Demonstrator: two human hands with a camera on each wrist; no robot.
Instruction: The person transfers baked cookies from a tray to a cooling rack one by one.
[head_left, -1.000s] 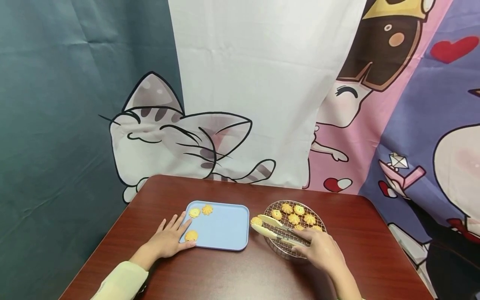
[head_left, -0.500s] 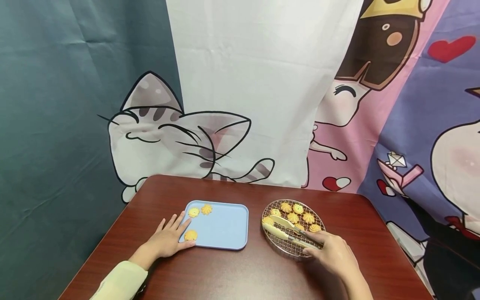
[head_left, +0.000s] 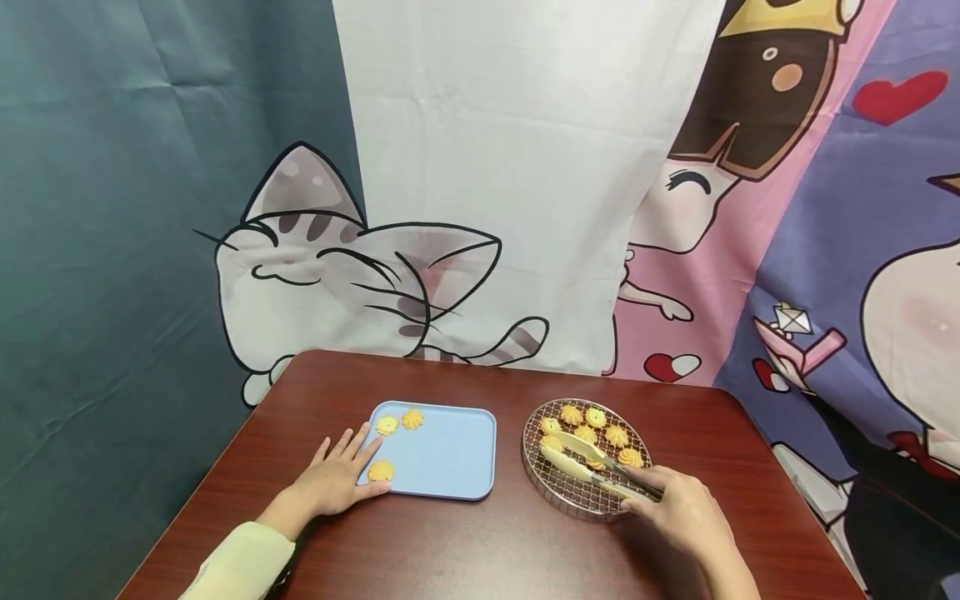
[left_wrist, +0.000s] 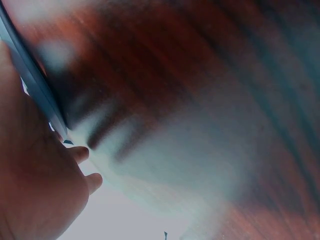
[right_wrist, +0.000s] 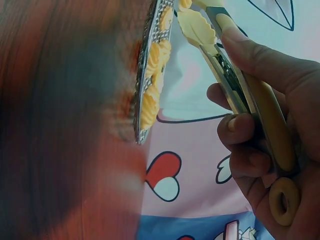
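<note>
My right hand (head_left: 690, 508) grips a pair of tongs (right_wrist: 272, 120) with cream-coloured tips and a ring at the handle end. At the tips is a yellow piped cookie (head_left: 551, 443), over the round wire rack (head_left: 577, 498); whether it touches the mesh I cannot tell. Several swirled cookies (head_left: 617, 436) lie on that rack. My left hand (head_left: 333, 479) rests with spread fingers at the left edge of a light blue tray (head_left: 450, 454). Along that side of the tray lie three cookies (head_left: 412, 418). The left wrist view shows part of the hand (left_wrist: 40, 185) beside the tray's edge.
Both the tray and the rack stand on a dark red-brown wooden table (head_left: 465, 542), with a gap between them. Behind the table hangs a cloth backdrop (head_left: 480, 167) printed with cartoon figures.
The tongs and the cookie at their tips have moved right, from the rack's left rim to over its mesh. My right hand has shifted right and slightly down. The left hand stays at the tray.
</note>
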